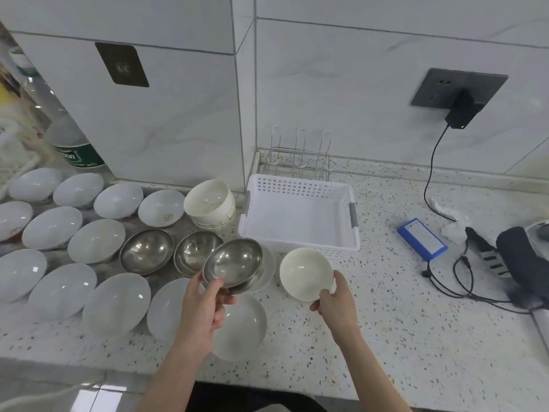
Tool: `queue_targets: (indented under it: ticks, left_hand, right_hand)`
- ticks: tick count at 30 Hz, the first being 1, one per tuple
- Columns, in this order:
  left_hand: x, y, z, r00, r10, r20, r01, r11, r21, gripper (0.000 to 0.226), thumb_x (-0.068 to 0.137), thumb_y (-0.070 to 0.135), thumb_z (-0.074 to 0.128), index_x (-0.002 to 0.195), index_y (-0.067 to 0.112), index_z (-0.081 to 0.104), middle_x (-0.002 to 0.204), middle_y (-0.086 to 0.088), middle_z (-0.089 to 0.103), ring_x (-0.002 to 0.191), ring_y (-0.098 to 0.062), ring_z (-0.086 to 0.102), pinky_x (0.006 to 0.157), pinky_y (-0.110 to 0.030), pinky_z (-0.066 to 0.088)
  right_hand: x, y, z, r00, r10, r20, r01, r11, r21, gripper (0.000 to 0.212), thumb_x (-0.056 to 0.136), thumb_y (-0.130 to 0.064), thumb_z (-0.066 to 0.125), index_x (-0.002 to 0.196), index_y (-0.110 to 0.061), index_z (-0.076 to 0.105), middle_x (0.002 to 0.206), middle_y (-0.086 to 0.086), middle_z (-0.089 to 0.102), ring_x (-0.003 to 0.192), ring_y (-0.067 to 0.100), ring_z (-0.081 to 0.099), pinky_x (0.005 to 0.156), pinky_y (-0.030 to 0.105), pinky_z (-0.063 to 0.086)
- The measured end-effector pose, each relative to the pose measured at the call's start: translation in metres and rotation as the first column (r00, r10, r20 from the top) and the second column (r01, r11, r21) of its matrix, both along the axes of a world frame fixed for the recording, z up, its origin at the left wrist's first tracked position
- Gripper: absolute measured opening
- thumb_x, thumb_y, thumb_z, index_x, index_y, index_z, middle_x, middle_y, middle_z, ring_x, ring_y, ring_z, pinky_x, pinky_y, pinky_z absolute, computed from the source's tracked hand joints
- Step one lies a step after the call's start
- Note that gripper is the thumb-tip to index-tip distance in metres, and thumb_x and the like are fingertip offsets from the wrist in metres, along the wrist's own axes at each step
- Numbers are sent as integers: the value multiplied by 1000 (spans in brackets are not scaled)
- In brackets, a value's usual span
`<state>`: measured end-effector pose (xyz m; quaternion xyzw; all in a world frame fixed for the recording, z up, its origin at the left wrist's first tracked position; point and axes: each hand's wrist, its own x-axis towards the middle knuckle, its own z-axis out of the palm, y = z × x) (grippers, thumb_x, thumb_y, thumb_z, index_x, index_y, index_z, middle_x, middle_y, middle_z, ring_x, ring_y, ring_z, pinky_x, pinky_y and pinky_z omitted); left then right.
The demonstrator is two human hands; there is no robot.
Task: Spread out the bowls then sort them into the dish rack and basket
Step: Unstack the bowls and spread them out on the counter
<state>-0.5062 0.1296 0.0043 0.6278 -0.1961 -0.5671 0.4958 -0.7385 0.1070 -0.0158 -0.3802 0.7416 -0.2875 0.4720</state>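
A: Surface?
B: Speckled terrazzo-type counter [401, 337], pale w/ dark flecks. Landmark = white perforated basket [300, 215], nothing visible inside it.

A: Room?
B: Pale marble-look wall tiles [371, 93] behind basket, inner corner just left of it. Wire dish rack [300, 156] directly behind basket, against wall. Dark wall socket [457, 87] up and right of basket, black adapter [460, 113] plugged in, green light on, cable running down to counter. Blue box [423, 238] right of basket. Clear bottle w/ green label [74, 147] far left of basket.

A: Bowls?
B: White shallow bowls [98, 240] spread in rows left of basket, approx. a dozen. Stack of cream bowls [212, 206] touching or just beside basket's left wall, can't tell which. Two steel bowls [147, 251] on counter, front-left of basket.

A: Hands?
B: Left hand [205, 310] pinches rim of a steel bowl stack [234, 264], tilted, lifted in front of basket's left corner. Right hand [334, 301] grips rim of a small cream bowl [306, 273], just in front of basket, thumb inside rim.
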Motion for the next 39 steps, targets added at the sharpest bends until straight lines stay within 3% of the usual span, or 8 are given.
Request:
queue_targets:
  ticks: [8,15,20,24,27,31,34,39]
  left_hand:
    - [-7,2,-6,1000,12,17,-12,1000,18,33,94,13,58,126,10,53,72,-17,65,35,-4,45,30,-16,24]
    - [-17,6,-7,997,-59,57,59,998,-2,29,95,10,56,123,16,56,74,-20,66,35,-4,45,30,-15,24]
    - [-25,9,-6,987,-118,111,120,993,-11,37,92,14,60,124,33,56,68,-15,69,54,-21,41,34,-18,23]
    - [-33,16,-9,951,-272,148,271,962,23,42,91,18,64,126,37,53,67,-20,70,37,-9,35,34,-18,24]
    - [-42,24,-11,898,-423,125,424,906,19,45,91,20,65,125,45,50,67,-18,71,35,-6,40,35,-17,27]
    - [-56,30,-17,783,-604,148,603,795,56,49,91,22,67,126,47,43,67,-5,73,48,-7,61,39,-14,34]
    - [-61,30,-21,684,-717,136,706,697,125,55,90,33,68,134,46,37,72,0,74,54,-6,65,41,-14,37]
    - [-64,30,-22,445,-879,170,842,475,253,88,74,62,66,146,48,17,83,3,78,44,-1,50,46,-17,41]
  right_hand:
    - [-1,-6,-14,999,38,15,-38,999,2,58,91,-5,39,144,-27,34,70,8,70,58,11,64,48,19,44]
    - [-5,-8,-20,997,52,49,-52,999,0,55,93,-10,42,144,-27,32,65,6,71,56,11,60,53,24,46]
    - [-12,0,-21,999,45,23,-46,998,31,64,98,-36,48,152,-20,18,67,0,72,59,6,55,52,21,39]
    - [-25,19,-14,995,37,-93,-45,996,-78,40,96,-50,44,129,-27,50,61,-3,70,66,5,63,55,20,40]
    - [-36,33,-6,991,123,47,-119,989,-87,35,97,-49,44,99,-24,67,57,1,69,47,5,53,52,20,42]
    - [-45,52,1,949,151,277,-129,987,-98,32,99,-38,48,85,-20,70,53,7,61,43,11,36,43,20,32]
    - [-54,62,-1,962,175,210,-156,982,-104,13,94,-27,60,89,-21,70,48,-5,53,42,4,43,45,16,35]
    - [-66,70,-11,972,190,135,-186,982,-42,8,90,-26,65,93,-20,70,49,-2,59,43,8,42,48,21,35]
